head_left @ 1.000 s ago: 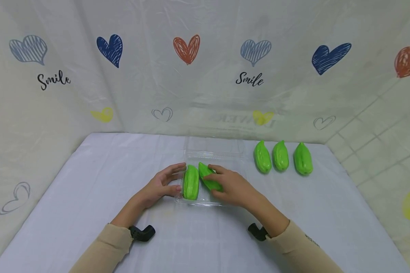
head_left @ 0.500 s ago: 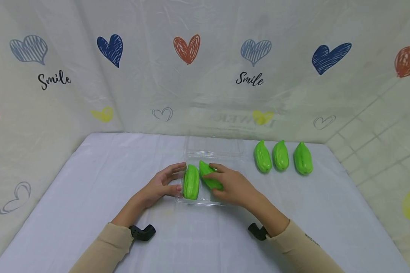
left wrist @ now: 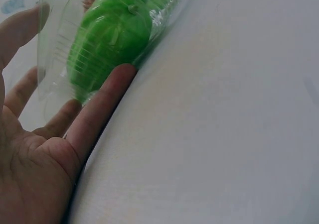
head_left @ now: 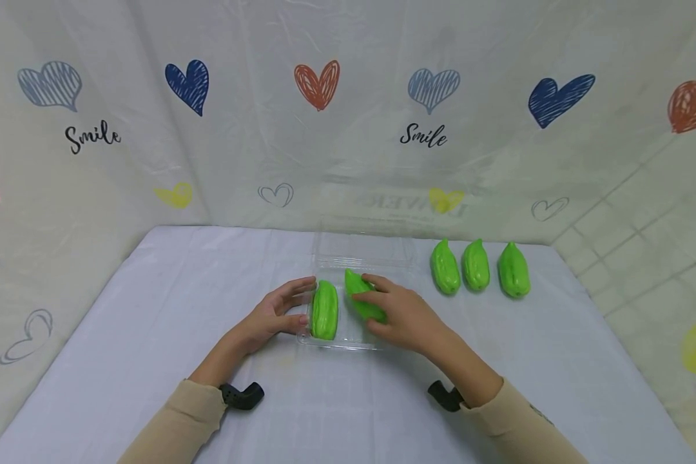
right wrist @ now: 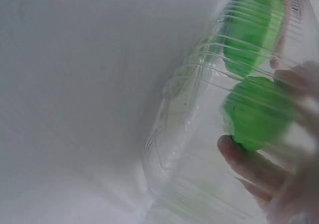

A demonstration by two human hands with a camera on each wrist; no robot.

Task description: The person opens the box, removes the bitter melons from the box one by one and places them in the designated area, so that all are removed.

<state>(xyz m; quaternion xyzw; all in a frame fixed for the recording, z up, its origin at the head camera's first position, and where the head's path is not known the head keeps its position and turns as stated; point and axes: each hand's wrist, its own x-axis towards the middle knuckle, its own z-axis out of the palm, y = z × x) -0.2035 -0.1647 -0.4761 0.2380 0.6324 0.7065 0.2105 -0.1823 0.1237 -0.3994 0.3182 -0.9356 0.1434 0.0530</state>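
Note:
A clear plastic clamshell container (head_left: 348, 347) lies open on the white cloth, its lid tilted up at the back. Inside at the left is one glossy green ribbed fruit (head_left: 325, 310) with a tapered tip. My left hand (head_left: 271, 316) rests against the container's left side, thumb and fingers extended along the wall. My right hand (head_left: 400, 316) holds a second green ribbed fruit (head_left: 354, 283) between thumb and fingers, over the container's middle. This fruit slants, its tip pointing back and left. In the right wrist view the thumb (right wrist: 254, 169) presses its near end.
Three more green fruits stand in a row at the back right: a left one (head_left: 445, 267), a middle one (head_left: 476, 265) and a right one (head_left: 514, 270). Behind the table (head_left: 209, 258) hangs a pale curtain (head_left: 359, 148) printed with hearts.
My right hand has shifted slightly right with the fruit it holds, widening the gap to the fruit on the left. The left hand stays where it was.

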